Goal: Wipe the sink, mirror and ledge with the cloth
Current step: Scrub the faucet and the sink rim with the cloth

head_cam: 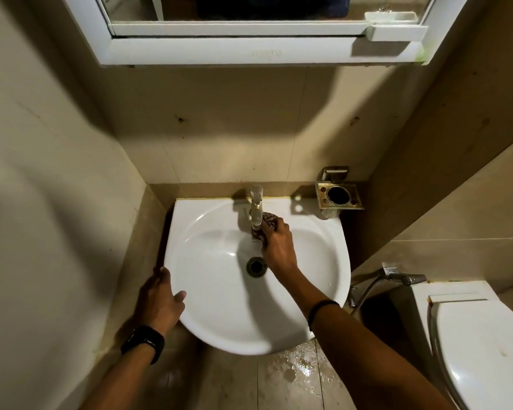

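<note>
A white round sink [219, 309] hangs on the tiled wall, with a dark drain [256, 266] in its bowl. My right hand [277, 247] is shut on a dark patterned cloth [268, 221] and presses it against the base of the metal tap [256, 207]. My left hand [160, 300] rests on the sink's left rim, fingers curled over the edge. Above, the mirror [249, 7] sits in a white frame with a white ledge [234, 51] below it.
A rusty metal holder [339, 195] is fixed to the wall right of the tap. A white toilet [483, 344] stands at the right, with a spray hose [397, 278] beside it. A small white tray [396, 32] sits on the ledge. The floor under the sink is wet.
</note>
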